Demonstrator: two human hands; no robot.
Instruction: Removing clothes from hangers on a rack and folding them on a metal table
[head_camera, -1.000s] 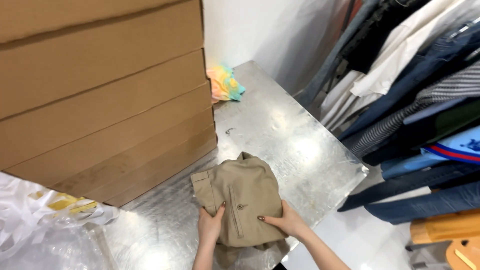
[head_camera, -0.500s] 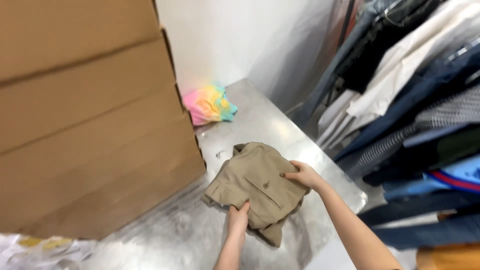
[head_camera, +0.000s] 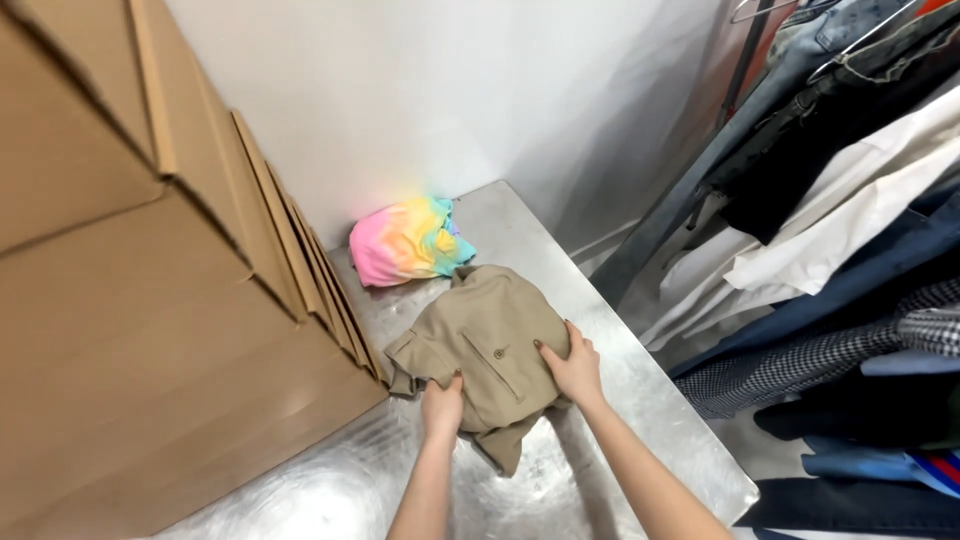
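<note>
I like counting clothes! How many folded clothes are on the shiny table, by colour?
Tan folded trousers, held by the left hand and right hand: 1
Rainbow tie-dye garment: 1
Total on the metal table: 2

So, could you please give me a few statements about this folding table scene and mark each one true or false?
1. Both hands rest on the folded khaki garment. True: the left hand is at its near edge and the right hand at its right side.
2. The khaki garment hangs on a hanger. False: it lies on the metal table.
3. A pink, yellow and teal tie-dye cloth lies beyond the garment, near the wall. True.
4. The cardboard boxes stand to the right of the hands. False: they are stacked on the left.
5. Clothes hang on a rack to the right of the table. True.
</note>
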